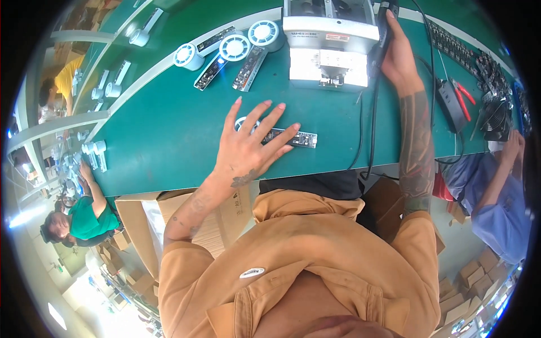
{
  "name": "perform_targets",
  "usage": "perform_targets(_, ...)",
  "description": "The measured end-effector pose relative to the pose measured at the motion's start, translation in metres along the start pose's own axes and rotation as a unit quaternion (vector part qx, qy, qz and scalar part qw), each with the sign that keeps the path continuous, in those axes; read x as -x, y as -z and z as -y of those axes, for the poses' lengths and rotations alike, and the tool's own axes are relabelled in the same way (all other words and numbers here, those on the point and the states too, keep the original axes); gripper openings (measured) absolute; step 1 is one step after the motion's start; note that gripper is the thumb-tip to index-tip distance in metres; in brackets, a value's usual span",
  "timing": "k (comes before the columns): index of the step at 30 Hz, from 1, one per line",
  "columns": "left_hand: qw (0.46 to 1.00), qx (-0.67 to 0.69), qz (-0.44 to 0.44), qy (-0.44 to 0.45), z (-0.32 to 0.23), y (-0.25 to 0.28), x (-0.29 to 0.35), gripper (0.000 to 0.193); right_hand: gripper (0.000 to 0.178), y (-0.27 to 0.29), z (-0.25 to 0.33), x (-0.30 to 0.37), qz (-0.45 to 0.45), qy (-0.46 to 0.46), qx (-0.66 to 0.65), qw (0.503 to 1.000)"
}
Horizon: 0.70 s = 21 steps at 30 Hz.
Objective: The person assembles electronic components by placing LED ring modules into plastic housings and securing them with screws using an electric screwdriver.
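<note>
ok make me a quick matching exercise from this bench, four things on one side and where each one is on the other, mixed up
Things:
1. left hand
2. right hand
3. red-handled pliers
4. three white round fan units

Places:
A. far right of the green bench, beside a black adapter box
B. spread flat over a black circuit board strip near the bench's front edge
C. in a row left of the grey machine
D. at the grey machine's right side, on a black tool with a cord

Pairs: 1-B, 2-D, 3-A, 4-C
</note>
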<state>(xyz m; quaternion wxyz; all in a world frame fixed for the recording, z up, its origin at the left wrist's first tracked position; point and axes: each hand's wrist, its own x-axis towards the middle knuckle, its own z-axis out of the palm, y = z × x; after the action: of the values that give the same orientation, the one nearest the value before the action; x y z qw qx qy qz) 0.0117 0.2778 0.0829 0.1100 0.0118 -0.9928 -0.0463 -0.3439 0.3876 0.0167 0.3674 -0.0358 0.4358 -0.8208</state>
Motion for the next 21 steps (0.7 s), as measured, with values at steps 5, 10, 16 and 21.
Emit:
perform_targets(5,0.999,0.018,0.026,0.017,0.006,-0.003,0.004,0.040,0.035,-0.001,0.001,-0.004,0.000,0.012,-0.002,1.000)
perform_targets(10,0.999,0.036,0.018,0.009,0.007,-0.002,0.006,0.038,0.053,-0.018,0.010,0.014,0.015,0.062,0.084,0.994)
perform_targets(16,0.997,-0.010,-0.077,-0.016,0.009,-0.020,0.018,0.039,0.067,-0.027,0.054,0.069,0.210,0.177,-0.008,0.962)
perform_targets(21,0.994,-0.007,-0.109,0.002,-0.002,-0.029,0.005,0.039,0.085,-0.115,0.056,0.133,0.269,0.347,0.014,0.898)
